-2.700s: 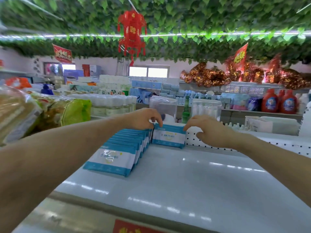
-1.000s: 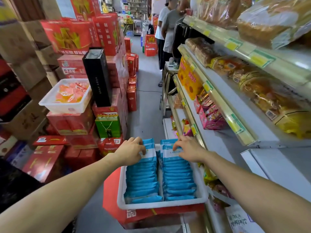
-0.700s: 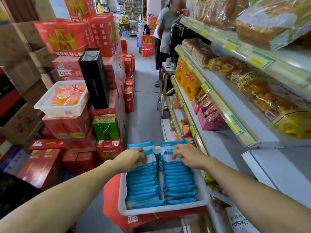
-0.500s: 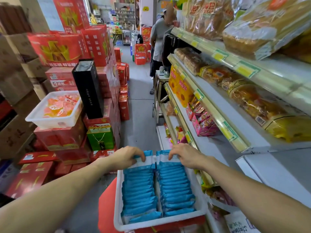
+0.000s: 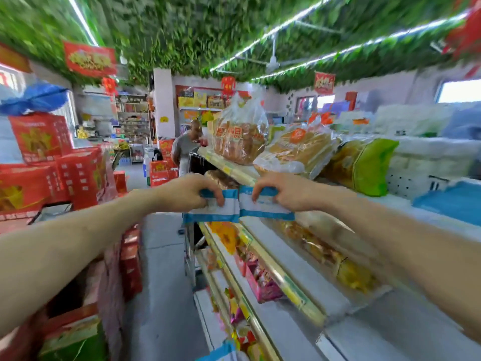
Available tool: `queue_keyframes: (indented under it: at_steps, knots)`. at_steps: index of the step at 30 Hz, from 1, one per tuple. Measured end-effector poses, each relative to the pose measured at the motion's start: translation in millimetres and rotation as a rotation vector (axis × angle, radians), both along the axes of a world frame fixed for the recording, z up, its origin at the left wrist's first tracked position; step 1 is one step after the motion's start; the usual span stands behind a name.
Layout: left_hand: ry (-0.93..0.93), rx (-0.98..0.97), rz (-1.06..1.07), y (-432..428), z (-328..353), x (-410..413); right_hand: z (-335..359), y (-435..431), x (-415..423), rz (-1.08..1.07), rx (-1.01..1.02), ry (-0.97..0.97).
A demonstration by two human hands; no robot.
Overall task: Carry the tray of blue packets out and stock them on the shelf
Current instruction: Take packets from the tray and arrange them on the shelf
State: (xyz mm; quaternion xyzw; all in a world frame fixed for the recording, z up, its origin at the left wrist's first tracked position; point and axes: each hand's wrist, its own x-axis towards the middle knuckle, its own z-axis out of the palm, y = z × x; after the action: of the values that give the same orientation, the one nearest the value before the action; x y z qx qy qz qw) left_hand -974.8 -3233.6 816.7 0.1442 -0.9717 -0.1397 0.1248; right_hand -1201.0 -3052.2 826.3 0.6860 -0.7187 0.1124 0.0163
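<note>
So this looks like the stocking part, mid-carry: both hands are up at top-shelf height with packets in them, nothing set down yet. The left hand (image 5: 187, 194) has its fingers curled over the top edge of a small bunch of blue packets (image 5: 213, 213), thumb underneath, properly clamped. The right hand (image 5: 282, 194) is doing the same to a second bunch (image 5: 263, 208). The two bunches sit side by side, edges just about touching, hanging out over the aisle in front of the bread bags (image 5: 239, 136) rather than over the shelf. The frame is blurry, so I can't tell how many packets each hand has. The tray itself isn't clearly in view. There's a blue scrap at the very bottom edge, but I can't say what it is. My guess for the next move: swing both bunches right onto the bare top shelf (image 5: 390, 203), next to the blue packets already lying there (image 5: 453, 201), then let go one hand at a time so the row doesn't flop over.
</note>
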Motion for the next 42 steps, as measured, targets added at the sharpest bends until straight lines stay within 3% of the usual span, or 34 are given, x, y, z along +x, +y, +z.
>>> queue_keyframes:
  at_steps: [6,12,21,29,42]
  knots:
    - [0.085,-0.029,-0.225,49.9,78.9,-89.8,78.7,97.3,-65.7,-0.175,-0.093,-0.039]
    - [0.139,-0.104,-0.452,128.0,106.2,-190.8,107.8,239.2,-122.0,-0.410,-0.134,-0.001]
    - [0.182,-0.042,-0.735,253.1,118.4,-292.2,82.2,423.9,-157.8,-0.902,-0.107,-0.049]
    - [0.177,-0.044,-0.849,286.3,111.8,-334.2,18.9,433.5,-189.4,-0.988,-0.068,0.008]
    - [0.182,-0.007,-0.904,302.5,117.0,-360.6,12.2,420.9,-198.5,-0.970,-0.155,0.129]
